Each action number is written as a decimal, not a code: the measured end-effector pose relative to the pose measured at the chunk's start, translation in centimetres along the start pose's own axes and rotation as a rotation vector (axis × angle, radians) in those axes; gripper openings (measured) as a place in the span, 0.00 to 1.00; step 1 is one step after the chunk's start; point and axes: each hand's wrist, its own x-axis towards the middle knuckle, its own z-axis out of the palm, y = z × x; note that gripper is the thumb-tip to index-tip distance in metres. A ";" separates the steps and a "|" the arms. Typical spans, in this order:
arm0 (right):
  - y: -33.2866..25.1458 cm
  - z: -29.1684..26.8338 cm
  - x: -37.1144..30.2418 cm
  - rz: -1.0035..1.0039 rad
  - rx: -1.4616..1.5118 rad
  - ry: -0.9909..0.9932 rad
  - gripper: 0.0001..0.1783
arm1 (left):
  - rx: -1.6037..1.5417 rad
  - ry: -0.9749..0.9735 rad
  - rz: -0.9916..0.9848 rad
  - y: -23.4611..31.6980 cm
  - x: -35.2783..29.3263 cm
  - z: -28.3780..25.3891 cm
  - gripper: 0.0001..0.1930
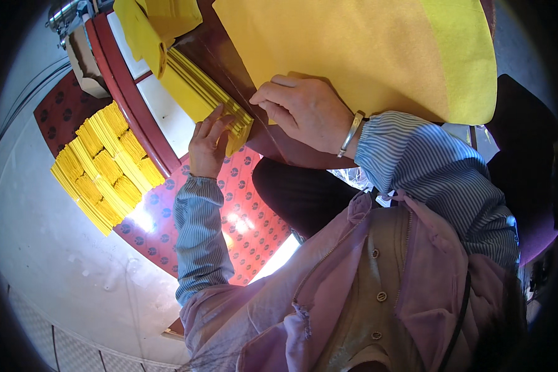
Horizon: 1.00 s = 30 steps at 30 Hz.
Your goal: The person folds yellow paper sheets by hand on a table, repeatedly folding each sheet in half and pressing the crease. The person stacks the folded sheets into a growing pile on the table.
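Observation:
My left hand point(208, 147) is at the near end of a bundle of folded yellow sheets point(195, 87), its fingers closed on the folds. The material could be paper or cloth. My right hand point(310, 110), with a bracelet point(351, 132) at the wrist, hovers just right of the bundle. Its fingers are curled inward; whether anything is pinched between them is hidden. Beside and beyond that hand, large flat yellow sheets point(353, 49) are spread over the dark brown table point(291, 147).
More folded yellow material point(161, 22) lies at the far left of the table. Several yellow bundles point(108, 164) are piled on red patterned sheeting point(248, 226) at the left. A dark red bar with white panels point(161, 111) edges the table, and a cardboard piece point(85, 62) stands behind.

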 end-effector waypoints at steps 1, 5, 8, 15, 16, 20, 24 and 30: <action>0.1 0.0 0.0 -0.003 0.005 0.001 0.07 | 0.005 -0.002 -0.008 0.0 0.0 0.0 0.19; 0.3 0.0 0.2 -0.003 -0.002 -0.014 0.06 | 0.036 -0.024 -0.011 0.0 -0.1 0.0 0.17; 0.0 0.2 0.0 -0.003 -0.005 -0.012 0.07 | 0.010 0.005 0.015 -0.1 -0.4 0.0 0.17; 0.1 0.2 -0.1 -0.009 -0.005 -0.019 0.06 | 0.015 -0.016 0.003 -0.3 -0.5 0.2 0.17; 0.1 0.2 -0.2 -0.008 -0.010 -0.017 0.06 | 0.040 -0.031 0.009 -0.3 -0.5 0.2 0.16; 0.0 0.1 -0.2 -0.006 -0.029 -0.026 0.08 | 0.083 -0.033 0.051 -0.6 -0.4 0.2 0.15; 0.0 0.0 -0.1 -0.004 -0.035 -0.039 0.08 | 0.089 -0.049 0.051 -0.9 -0.4 0.3 0.16; 0.0 0.0 -0.1 -0.024 -0.039 -0.015 0.08 | 0.051 -0.077 -0.003 -0.3 -0.3 0.1 0.21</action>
